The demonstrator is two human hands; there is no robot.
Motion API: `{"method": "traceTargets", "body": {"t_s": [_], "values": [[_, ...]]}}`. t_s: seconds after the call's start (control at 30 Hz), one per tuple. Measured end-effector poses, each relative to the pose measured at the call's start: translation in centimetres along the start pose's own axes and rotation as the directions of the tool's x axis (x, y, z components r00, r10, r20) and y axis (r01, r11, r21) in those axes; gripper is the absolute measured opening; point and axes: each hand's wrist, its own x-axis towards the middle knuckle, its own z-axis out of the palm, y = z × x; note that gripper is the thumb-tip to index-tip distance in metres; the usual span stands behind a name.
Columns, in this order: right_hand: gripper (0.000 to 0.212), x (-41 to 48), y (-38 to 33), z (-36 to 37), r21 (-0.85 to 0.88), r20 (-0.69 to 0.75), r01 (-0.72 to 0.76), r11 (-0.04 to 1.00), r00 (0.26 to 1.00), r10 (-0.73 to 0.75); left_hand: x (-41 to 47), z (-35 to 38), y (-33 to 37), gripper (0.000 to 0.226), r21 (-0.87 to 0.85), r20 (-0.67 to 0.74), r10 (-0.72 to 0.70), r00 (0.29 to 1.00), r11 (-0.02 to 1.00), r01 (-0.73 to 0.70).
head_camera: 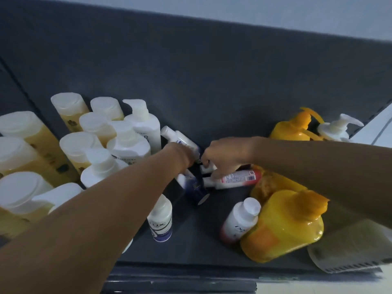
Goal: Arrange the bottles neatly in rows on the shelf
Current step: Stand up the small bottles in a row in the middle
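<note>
You had a pale grey ribbed object (pixel 347 249), perhaps a basket or brush, lying at the lower right, its slotted edge nearest you. Far beyond the ribbed object rose a dark grey back panel (pixel 191 71), and above that panel ran a pale wall (pixel 275 9).
</note>
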Motion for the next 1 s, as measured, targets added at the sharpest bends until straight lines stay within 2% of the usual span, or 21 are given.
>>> {"method": "traceTargets", "body": {"t_s": [0.1,0.2,0.3,0.37,0.5,0.67,0.8,0.83,0.93,1.0], "values": [[0.035,1.7,-0.3,1.4,-0.066,0.029,0.067,0.996,0.997,-0.065,1.5,1.2,-0.3,0.060,-0.053,0.048,-0.014,0.999,0.998,0.016],[0.034,2.8,-0.5,2.6,-0.125,0.056,0.133,0.983,0.990,-0.127,1.4,1.0,-0.6,0.057,-0.091,0.050,0.019,0.999,0.996,-0.015],[0.038,3.3,-0.8,3.5,-0.132,0.038,0.156,0.979,0.988,-0.153,0.7,-0.1,-0.4,0.045,0.006,0.029,0.086,0.996,0.996,-0.087],[0.038,3.8,-0.9,4.2,-0.147,0.033,0.159,0.976,0.987,-0.156,0.6,-0.2,-0.2,0.044,0.078,0.036,0.101,0.994,0.992,-0.104],[0.035,4.3,-1.0,4.2,-0.194,0.060,0.144,0.970,0.989,-0.134,0.3,0.0,-0.6,0.052,0.050,0.076,0.098,0.992,0.994,-0.102],[0.033,3.3,-1.0,1.9,-0.300,0.058,0.162,0.940,0.987,-0.152,-0.5,0.0,-1.2,0.063,0.056,0.043,0.084,0.996,0.995,-0.086],[0.027,0.5,-0.9,-0.4,-0.357,0.029,0.077,0.931,0.997,-0.071,-2.6,-1.7,-1.7,0.056,-0.039,-0.068,0.088,0.994,0.995,-0.090],[0.025,-0.4,-0.8,-0.9,-0.350,0.024,0.037,0.936,0.999,-0.031,-3.2,-1.9,-1.7,0.050,-0.042,-0.117,0.092,0.989,0.994,-0.097],[0.016,-3.0,-0.8,-1.6,-0.340,0.031,-0.077,0.937,0.995,0.093,-4.5,-2.3,-1.5,0.052,-0.031,-0.227,0.069,0.971,0.996,-0.078],[0.023,-4.5,-1.0,-1.7,-0.314,0.034,-0.146,0.938,0.986,0.165,-5.4,-2.8,-0.9,0.056,-0.113,-0.264,0.048,0.963,0.990,-0.081]]}}
